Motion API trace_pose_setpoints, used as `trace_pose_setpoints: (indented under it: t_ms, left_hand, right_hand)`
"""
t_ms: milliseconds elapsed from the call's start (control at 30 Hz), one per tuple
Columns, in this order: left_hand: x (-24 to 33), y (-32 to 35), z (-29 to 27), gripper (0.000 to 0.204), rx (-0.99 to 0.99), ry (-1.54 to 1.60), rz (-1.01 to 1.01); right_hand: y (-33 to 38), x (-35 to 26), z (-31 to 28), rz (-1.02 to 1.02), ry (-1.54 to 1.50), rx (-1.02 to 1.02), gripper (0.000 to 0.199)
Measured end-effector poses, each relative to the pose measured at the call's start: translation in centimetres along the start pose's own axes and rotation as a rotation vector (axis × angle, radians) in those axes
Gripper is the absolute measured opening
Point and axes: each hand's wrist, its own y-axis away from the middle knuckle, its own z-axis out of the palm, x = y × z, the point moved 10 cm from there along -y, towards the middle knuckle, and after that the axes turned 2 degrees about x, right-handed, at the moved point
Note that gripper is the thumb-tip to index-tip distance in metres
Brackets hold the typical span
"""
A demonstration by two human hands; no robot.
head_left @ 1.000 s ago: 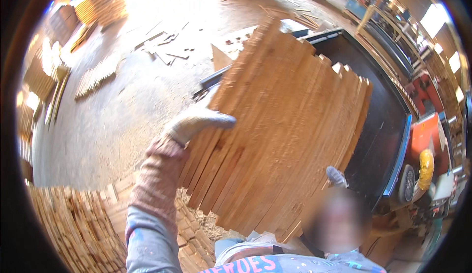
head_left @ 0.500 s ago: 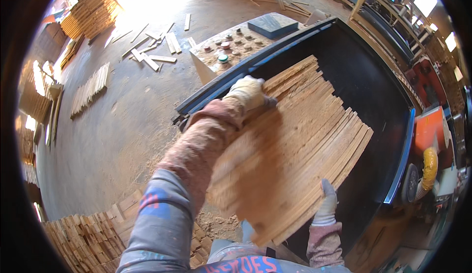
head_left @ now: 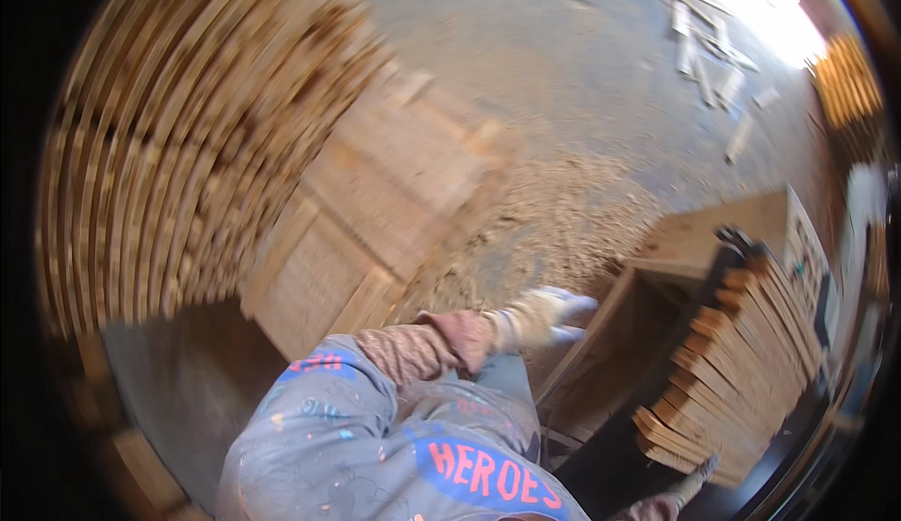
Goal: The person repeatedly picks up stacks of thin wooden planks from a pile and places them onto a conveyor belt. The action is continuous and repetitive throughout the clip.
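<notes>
My left hand (head_left: 542, 320), in a pale glove, is in mid-view beside an open-sided wooden box (head_left: 718, 228). Its fingers are spread and nothing is in them. A row of thin wooden slats (head_left: 737, 371), packed side by side, rests on the black machine bed (head_left: 605, 451) at the lower right. At the near edge of these slats is my gloved right hand (head_left: 693, 485), with its fingers against the wood and partly hidden. The picture is blurred by motion.
A tall stack of wooden slats (head_left: 225, 136) fills the left side, with a lower block of boards (head_left: 394, 178) next to it. Sawdust (head_left: 563, 206) covers the floor between boards and box. Loose strips (head_left: 704, 52) lie on the floor at the upper right.
My view has swung to the left, toward the stacked boards. My left hand has let go of the slats' far side and moved away from them. My right hand remains at their edge.
</notes>
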Motion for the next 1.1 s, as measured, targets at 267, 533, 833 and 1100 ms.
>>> trace_pose_setpoints:
  t_ms: [267, 533, 833, 1100]
  left_hand:
    - [-34.8, 51.7, -3.3, 0.125, 0.241, -0.378, -1.312]
    - [-43.3, 62.6, 7.5, 0.130, 0.430, -0.355, -1.109]
    - [-49.6, 71.2, -20.3, 0.113, 0.843, -0.449, -1.016]
    - [-57.4, 72.2, -25.4, 0.135, 0.712, -0.408, -1.341]
  right_hand:
    - [-0.6, 25.5, -33.9, 0.251, -1.727, 1.124, 0.059]
    - [27.8, -18.5, -88.0, -1.435, -1.197, 1.120, 0.080]
    - [28.8, -25.6, -91.7, -1.321, -1.142, 0.763, 0.071]
    - [15.7, -23.1, -107.8, -1.157, -1.212, 1.035, 0.072]
